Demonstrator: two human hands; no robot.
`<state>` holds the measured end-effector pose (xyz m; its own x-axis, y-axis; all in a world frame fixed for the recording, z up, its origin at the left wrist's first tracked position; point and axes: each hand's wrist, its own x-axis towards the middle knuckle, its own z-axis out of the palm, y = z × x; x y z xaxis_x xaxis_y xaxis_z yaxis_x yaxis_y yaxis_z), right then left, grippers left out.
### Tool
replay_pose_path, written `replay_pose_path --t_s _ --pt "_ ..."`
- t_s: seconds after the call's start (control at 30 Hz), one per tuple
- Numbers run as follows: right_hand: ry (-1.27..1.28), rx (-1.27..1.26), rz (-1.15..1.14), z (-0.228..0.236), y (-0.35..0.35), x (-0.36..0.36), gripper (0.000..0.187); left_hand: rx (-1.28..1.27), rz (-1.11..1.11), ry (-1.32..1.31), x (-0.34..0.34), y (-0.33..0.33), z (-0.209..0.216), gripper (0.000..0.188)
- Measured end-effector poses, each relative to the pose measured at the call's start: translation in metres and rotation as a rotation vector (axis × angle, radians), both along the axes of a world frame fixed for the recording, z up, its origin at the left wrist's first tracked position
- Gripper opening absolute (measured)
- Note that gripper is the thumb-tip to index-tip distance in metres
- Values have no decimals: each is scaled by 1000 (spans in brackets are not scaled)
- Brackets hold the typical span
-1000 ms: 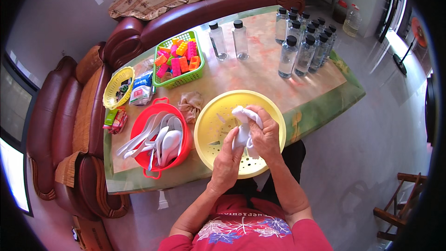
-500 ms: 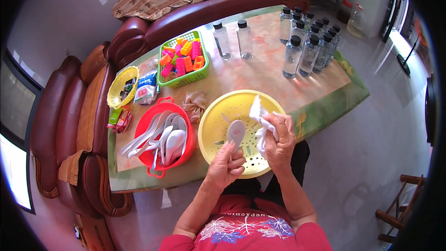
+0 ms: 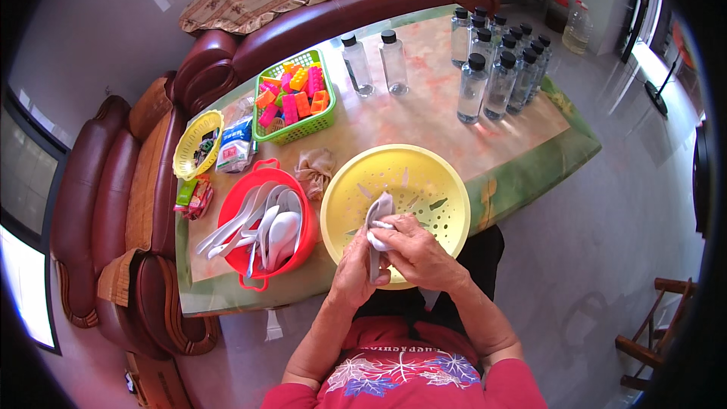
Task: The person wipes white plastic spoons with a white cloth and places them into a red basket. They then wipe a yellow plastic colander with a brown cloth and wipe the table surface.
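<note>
My left hand [image 3: 353,266] grips a white spoon [image 3: 381,207] with its bowl pointing up and away from me. My right hand [image 3: 421,253] is closed on a white cloth [image 3: 379,241] and presses it against the spoon. Fingers hide part of both. The two hands meet over the near side of a yellow perforated basin [image 3: 439,174], which has only its holes and slots showing inside. To the left, a red colander [image 3: 307,236] with two handles holds several white spoons and ladles [image 3: 282,235].
A crumpled tan cloth [image 3: 315,170] lies beside the colander. Farther off stand a green basket [image 3: 291,134] of colourful building blocks, a yellow basket [image 3: 182,153], packets [image 3: 236,145] and several clear black-capped bottles [image 3: 471,91]. The table [image 3: 530,170] has a green border; sofas stand behind and left.
My right hand has come left and down, bringing the cloth from beside the spoon onto it. The spoon has turned so that its bowl shows more edge-on.
</note>
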<state>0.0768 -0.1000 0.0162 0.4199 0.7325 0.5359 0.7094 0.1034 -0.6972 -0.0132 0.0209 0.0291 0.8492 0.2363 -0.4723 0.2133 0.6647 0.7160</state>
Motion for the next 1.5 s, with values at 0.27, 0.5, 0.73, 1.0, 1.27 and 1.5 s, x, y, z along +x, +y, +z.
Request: replay_pose_path --t_s 0.27,0.5,0.73,1.0,1.27,1.5 --pt "-23 332 -387 -5 23 4 32 -26 -88 -39 3 0 -4 28" --pt "-33 192 -658 -6 37 -5 33 -40 5 -74 7 -6 -8 26" --pt "-140 -88 -455 -1 17 -25 36 170 75 -116 10 0 -24 36" --pt "174 93 -155 2 10 -2 28 -362 -183 -366 5 17 -32 32" --pt "-112 130 -594 4 43 -4 29 -252 31 -245 10 8 -31 36" --pt "14 -138 -402 6 28 -19 30 -317 144 -340 13 5 -45 47"
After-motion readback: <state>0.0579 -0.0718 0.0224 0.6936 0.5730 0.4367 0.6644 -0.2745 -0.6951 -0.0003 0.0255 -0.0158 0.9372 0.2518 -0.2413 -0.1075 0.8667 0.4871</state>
